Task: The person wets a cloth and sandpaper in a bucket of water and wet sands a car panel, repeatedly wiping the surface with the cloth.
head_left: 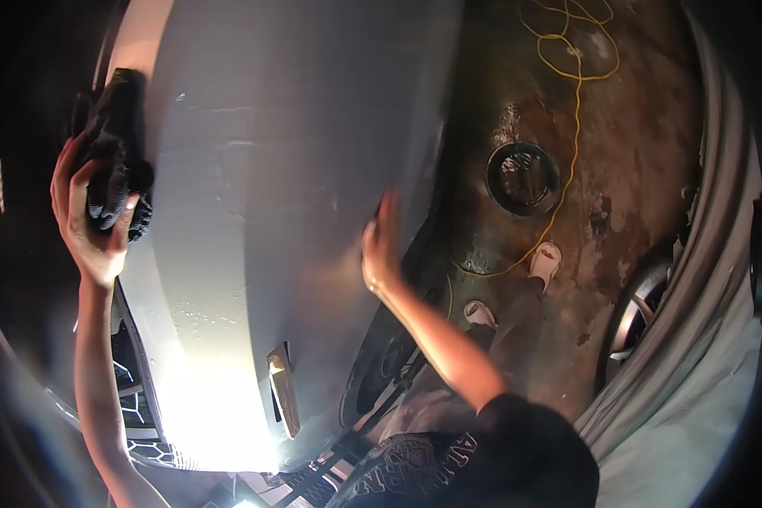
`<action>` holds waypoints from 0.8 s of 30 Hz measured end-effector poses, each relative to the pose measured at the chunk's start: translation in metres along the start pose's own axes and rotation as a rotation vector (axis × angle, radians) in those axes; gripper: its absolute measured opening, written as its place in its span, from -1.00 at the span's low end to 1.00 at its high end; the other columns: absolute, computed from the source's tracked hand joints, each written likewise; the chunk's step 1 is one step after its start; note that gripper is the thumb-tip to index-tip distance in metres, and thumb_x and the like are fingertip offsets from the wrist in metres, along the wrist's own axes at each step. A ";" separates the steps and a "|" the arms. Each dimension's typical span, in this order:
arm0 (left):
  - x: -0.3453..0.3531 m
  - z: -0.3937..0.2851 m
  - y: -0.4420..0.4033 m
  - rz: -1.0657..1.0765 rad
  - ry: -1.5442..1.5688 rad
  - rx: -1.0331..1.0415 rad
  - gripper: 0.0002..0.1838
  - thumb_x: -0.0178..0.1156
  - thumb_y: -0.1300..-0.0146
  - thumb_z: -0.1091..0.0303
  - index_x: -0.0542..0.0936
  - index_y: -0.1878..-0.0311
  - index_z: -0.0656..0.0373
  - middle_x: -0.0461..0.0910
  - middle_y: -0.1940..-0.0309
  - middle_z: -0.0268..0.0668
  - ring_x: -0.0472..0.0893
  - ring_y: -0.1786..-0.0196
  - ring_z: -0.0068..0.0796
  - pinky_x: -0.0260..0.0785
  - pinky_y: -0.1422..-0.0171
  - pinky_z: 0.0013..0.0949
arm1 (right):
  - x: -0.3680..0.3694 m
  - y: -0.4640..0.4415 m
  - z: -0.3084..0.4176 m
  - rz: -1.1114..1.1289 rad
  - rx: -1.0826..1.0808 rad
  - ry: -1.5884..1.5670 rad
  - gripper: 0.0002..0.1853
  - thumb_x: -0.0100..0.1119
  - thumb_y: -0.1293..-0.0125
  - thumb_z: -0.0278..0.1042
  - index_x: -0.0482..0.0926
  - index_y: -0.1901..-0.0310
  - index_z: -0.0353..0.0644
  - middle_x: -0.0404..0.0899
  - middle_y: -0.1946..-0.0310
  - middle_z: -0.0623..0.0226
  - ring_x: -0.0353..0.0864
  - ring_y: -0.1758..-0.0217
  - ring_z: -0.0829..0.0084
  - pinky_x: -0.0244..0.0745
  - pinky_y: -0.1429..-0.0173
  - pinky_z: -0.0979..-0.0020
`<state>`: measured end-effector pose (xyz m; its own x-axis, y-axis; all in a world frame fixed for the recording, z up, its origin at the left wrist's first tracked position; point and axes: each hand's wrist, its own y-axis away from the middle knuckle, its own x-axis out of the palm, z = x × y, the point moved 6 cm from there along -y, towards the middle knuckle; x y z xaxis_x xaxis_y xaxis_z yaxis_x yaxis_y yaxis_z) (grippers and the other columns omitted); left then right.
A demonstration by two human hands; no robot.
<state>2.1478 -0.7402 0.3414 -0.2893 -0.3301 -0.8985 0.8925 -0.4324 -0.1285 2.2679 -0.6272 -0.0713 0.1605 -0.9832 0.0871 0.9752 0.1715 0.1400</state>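
Note:
At the left of the head view, my left hand [93, 203] is wrapped round a dark, bunched cloth [120, 161] that rests against the edge of a grey car panel [288, 152]. My right hand [383, 245] touches or hovers just over the right side of the same panel, fingers stretched out and pointing away from me, holding nothing. Water drops and wet streaks show on the panel. A small metallic handle or trim piece [284, 394] sits low on it, beside a bright glare.
A yellow cord [577, 127] runs over the wet brown floor [626, 169] past a round black bucket [522, 179]. Further right are a wheel [639, 313] and a large draped cover [694, 364]. My shoes [546, 261] are beside the car.

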 end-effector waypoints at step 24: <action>-0.001 0.005 0.008 -0.101 -0.073 0.013 -0.54 0.47 -0.10 0.19 0.61 -0.03 0.15 0.52 -0.22 -0.12 0.50 -0.29 -0.06 0.35 -0.34 -0.10 | 0.031 0.199 0.068 0.300 0.143 -0.032 -0.19 -0.36 -0.56 0.13 -0.35 -0.57 -0.24 -0.44 -0.61 -0.09 -0.46 -0.65 -0.19 -0.39 -0.52 -0.35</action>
<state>2.1536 -0.7476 0.3438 -0.4021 -0.3449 -0.8482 0.8531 -0.4774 -0.2103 2.4567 -0.6191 0.0267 0.4298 -0.8856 0.1759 0.8536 0.4621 0.2404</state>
